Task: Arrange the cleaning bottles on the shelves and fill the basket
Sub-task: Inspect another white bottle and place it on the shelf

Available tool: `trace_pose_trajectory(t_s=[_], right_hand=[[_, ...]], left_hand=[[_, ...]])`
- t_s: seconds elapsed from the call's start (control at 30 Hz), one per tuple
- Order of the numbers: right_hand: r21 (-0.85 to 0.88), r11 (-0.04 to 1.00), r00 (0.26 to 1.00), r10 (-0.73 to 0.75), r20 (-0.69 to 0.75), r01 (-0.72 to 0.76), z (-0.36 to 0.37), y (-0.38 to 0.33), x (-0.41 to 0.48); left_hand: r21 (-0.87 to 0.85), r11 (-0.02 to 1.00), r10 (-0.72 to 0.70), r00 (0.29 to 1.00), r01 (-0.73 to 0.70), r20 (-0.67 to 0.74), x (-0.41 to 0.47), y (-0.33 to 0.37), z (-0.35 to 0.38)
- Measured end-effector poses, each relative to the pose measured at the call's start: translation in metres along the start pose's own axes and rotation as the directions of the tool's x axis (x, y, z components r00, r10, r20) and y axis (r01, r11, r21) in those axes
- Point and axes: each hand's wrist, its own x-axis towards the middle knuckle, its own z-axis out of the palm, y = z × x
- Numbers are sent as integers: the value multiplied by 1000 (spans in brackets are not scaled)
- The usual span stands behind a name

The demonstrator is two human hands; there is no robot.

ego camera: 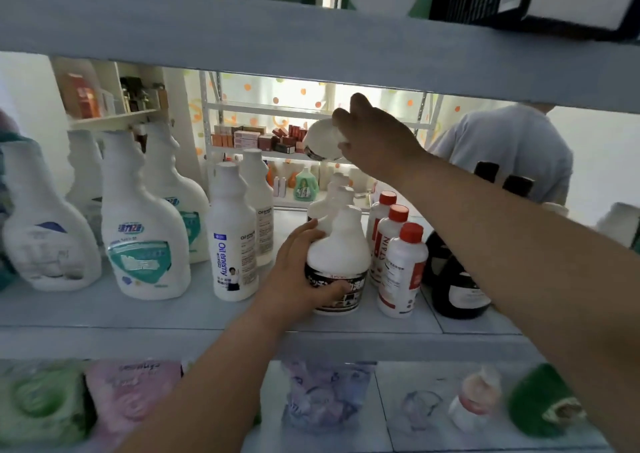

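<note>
My left hand (301,272) grips a white bottle with a black label (337,255) that stands near the front of the middle shelf (138,317). More of the same bottles stand in a row behind it (334,196). My right hand (370,137) holds another white bottle with a black label (322,140) in the air, tilted, above the back of that row. Three white bottles with red caps (401,265) stand just right of the row. Two tall white "Oil enemy" bottles (232,237) stand to its left.
White spray-type bottles with teal labels (145,230) fill the shelf's left side. Dark bottles (457,279) stand at the right. The upper shelf board (311,40) hangs close overhead. Refill pouches (131,397) lie on the lower shelf. A person in a grey shirt (512,147) stands beyond the shelf.
</note>
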Motion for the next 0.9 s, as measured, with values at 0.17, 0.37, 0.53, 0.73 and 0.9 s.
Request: trace_pose_trajectory(t_s=[0.17,0.37,0.53,0.73,0.9], right_hand=[[-47,999,999,26,36,-24,-47,-35,-51],[-194,981,997,19,70,-5,-108,-68,-92],[-159,987,993,37,116,-19,-151,-106,-146],[-67,991,976,-123,-178,113,-169,-154,-206],[393,917,989,-8,-146,65,-169,-181,-230]], left_hand=[[103,995,2,1000,0,-15,-9,9,-5],[199,980,36,999,-28,-33,-55,27,-29],[108,969,246,926,-224,-285,-95,65,-64],[128,958,267,959,-255,-90,-108,86,-99],[-70,987,154,983,-147,99,-164,70,-100]])
